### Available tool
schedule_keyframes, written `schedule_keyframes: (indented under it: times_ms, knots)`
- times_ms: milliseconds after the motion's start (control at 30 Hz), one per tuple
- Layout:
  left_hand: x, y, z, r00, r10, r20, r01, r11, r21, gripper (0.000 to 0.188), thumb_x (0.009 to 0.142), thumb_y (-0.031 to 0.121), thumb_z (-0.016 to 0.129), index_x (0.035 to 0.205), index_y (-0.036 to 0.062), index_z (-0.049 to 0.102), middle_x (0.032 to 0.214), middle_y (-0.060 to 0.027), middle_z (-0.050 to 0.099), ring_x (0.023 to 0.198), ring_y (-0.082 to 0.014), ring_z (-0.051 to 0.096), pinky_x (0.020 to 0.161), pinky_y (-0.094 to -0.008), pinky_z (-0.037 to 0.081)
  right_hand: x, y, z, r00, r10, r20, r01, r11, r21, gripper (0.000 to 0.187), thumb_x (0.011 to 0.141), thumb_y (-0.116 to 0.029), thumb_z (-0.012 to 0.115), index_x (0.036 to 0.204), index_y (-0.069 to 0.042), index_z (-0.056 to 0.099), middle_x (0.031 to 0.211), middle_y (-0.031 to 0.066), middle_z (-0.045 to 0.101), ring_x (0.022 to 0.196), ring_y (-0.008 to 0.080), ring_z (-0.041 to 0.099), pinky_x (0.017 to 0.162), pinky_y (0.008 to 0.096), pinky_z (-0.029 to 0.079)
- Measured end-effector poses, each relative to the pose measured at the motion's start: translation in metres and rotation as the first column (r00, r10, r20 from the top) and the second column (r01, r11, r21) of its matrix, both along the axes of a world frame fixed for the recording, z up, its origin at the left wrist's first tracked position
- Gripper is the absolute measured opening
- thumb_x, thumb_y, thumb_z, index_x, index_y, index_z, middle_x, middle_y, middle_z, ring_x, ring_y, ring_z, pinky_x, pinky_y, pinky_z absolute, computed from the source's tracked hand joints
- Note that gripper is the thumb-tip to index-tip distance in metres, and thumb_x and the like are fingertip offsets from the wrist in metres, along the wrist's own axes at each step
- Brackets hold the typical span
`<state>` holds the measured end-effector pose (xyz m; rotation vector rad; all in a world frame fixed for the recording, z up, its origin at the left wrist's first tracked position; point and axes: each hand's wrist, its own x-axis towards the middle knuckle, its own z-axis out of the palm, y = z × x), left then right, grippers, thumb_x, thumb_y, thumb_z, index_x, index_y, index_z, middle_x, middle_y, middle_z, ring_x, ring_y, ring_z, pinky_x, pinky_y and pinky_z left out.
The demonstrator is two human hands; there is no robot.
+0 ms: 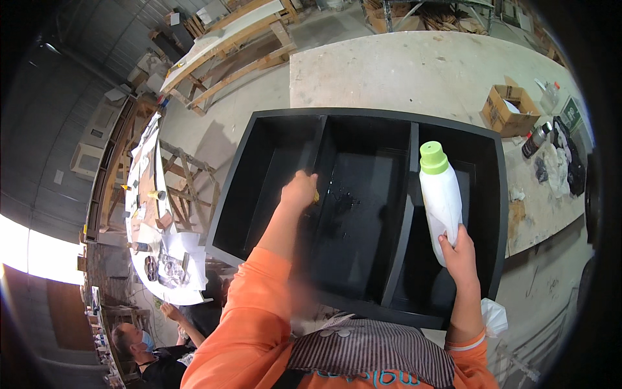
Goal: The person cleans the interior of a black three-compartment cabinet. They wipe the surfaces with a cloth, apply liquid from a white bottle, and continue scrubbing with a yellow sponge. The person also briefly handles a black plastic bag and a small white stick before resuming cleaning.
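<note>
While the right hand (pixel 460 258) holds a green-capped bottle (pixel 440 201), the left hand (pixel 299 190), clutching something yellow (pixel 316 197), apparently rubs the divided box (pixel 402 223) near the bench's (pixel 402 74) edge; droplets (pixel 345 196) seemingly need wiping.

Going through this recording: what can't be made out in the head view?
- Head view: the full shape of the yellow item; the left hand covers most of it.
- Head view: part of the black box's right compartment; the white bottle blocks it.
- Head view: the bottle's contents; its opaque wall hides them.
</note>
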<state>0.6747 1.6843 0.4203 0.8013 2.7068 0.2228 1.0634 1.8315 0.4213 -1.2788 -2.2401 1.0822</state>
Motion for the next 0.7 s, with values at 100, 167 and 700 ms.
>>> schedule_keyframes:
  times_ms: [100,167,700]
  knots:
    - [0.023,-0.038,0.004,0.990,-0.138,-0.034,0.134,0.987,-0.086,0.043,0.105,0.041,0.043,0.118,0.0038,0.059,0.114,-0.0211,0.066,0.109,-0.0398,0.065,0.099,-0.0522,0.047,0.002,0.000,-0.001,1.000,0.008,0.002,-0.008,1.000,-0.016,0.036,0.091,-0.019,0.068,0.107,0.010,0.055,0.102,0.0337,0.064,0.097,0.0482,0.063,0.086,0.0509,0.050]
    - [0.057,-0.088,0.008,0.992,-0.097,-0.079,0.093,0.994,-0.055,0.046,0.101,0.045,0.050,0.107,-0.0005,0.051,0.103,-0.0308,0.068,0.098,-0.0467,0.066,0.096,-0.0523,0.049,0.002,-0.003,-0.003,0.999,-0.005,0.042,0.005,1.000,-0.014,0.037,0.091,-0.020,0.068,0.109,0.011,0.055,0.103,0.0342,0.064,0.098,0.0484,0.063,0.087,0.0514,0.050]
    - [-0.001,-0.011,-0.023,0.973,-0.166,-0.162,0.133,0.972,-0.194,0.043,0.105,0.040,0.042,0.112,0.0027,0.063,0.107,-0.0194,0.069,0.100,-0.0369,0.068,0.095,-0.0495,0.049,0.001,-0.003,-0.002,1.000,-0.006,0.009,0.006,1.000,-0.028,0.034,0.089,-0.018,0.070,0.101,0.009,0.053,0.101,0.0336,0.064,0.098,0.0493,0.062,0.086,0.0507,0.049]
